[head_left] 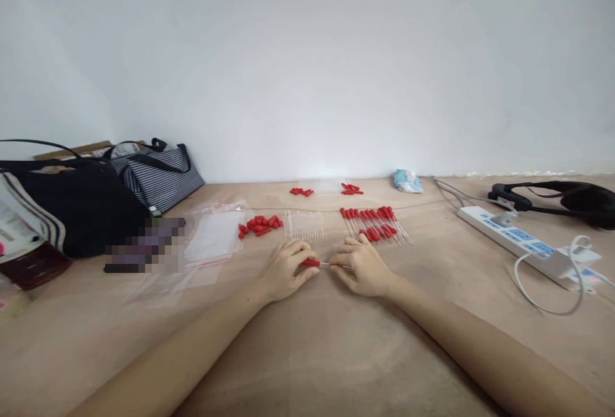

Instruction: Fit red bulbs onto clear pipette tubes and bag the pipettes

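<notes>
Between finger and thumb, my left hand (287, 271) grips a red rubber dropper bulb (311, 262). A thin clear dropper tube (325, 264) is pinched in my right hand (362, 268), its end meeting the bulb's mouth. How far it sits inside cannot be seen. Beyond my left hand lies a pile of loose red bulbs (261, 225). A row of bare clear tubes (303, 225) is laid out beside the pile. Several droppers with red bulbs on their tubes (372, 223) lie in rows just past my right hand.
Clear zip bags (214, 237) lie to the left, near a blurred dark object (144, 247), a black bag (96, 212) and a striped bag (158, 177). More droppers (327, 189) lie by the wall. A blue-white crumpled packet (407, 180), power strip (523, 244) and black headset (557, 202) stand right.
</notes>
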A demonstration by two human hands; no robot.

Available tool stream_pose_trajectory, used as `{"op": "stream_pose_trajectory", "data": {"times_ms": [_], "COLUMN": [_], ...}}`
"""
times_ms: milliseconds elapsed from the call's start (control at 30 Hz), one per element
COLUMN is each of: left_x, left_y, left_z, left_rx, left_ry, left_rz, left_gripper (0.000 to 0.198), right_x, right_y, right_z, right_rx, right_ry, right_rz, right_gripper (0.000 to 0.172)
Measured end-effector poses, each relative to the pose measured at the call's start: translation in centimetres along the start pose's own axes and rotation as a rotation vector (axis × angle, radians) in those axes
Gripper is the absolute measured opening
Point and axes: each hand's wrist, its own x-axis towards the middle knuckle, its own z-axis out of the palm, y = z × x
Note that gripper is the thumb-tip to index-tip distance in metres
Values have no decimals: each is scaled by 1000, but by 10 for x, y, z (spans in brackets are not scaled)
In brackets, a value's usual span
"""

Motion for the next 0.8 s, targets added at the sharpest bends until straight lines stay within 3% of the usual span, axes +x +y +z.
{"op": "stream_pose_trajectory", "data": {"times_ms": [100, 200, 367, 600, 800], "left_x": [0, 0, -4, -7, -1], "left_y": [-16, -38, -64, -74, -76], "left_z": [-3, -7, -13, -16, -14], "left_rx": [203, 386, 560, 620, 678], "left_ry": [136, 261, 335, 313, 289], "left_rz": [-148, -337, -513, -537, -510], "left_gripper": [31, 25, 21, 22, 23], "right_x": [5, 17, 43, 50, 59], "right_y": [16, 36, 57, 63, 49], "right_z": [1, 3, 9, 15, 18], "right_rx": [-8, -63, -218, -264, -303], "right_ry": [44, 113, 122, 64, 95], "right_rz": [228, 528, 859, 904, 796], "right_gripper": [21, 23, 24, 28, 25]}}
